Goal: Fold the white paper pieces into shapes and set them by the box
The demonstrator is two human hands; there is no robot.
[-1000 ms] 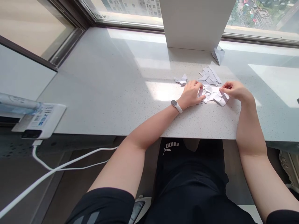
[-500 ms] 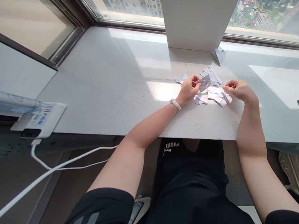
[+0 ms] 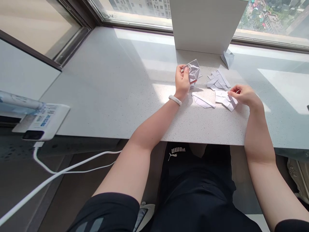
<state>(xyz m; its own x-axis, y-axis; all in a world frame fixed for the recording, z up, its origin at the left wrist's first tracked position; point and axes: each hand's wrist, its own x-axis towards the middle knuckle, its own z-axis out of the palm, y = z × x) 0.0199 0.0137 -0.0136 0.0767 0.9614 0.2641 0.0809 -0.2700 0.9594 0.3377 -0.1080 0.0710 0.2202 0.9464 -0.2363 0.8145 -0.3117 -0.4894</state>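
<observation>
My left hand (image 3: 182, 80) is raised over the counter, its thumb and fingers closed on a folded paper piece (image 3: 193, 71) with a shiny, creased grey face and a red lower edge. Beneath it, another bit of folded paper is mostly hidden. My right hand (image 3: 243, 94) rests low over the white folded papers (image 3: 230, 104), thumb and fingertips pinched at their upper edge. Just behind them lies a pile of interleaved paper strips (image 3: 217, 80). A flat folded piece (image 3: 203, 101) lies in front of my left hand.
A pointed folded paper (image 3: 227, 59) stands at the foot of the grey pillar (image 3: 202, 29). On the far left, a white power bank (image 3: 54, 117) with a plugged-in cable (image 3: 38, 154) sits at the speckled counter's (image 3: 108, 96) front edge. Windows line the back.
My left hand has moved left and back, carrying the folded paper away from the pile and turning its grey face up. My right hand has shifted slightly left over the white papers.
</observation>
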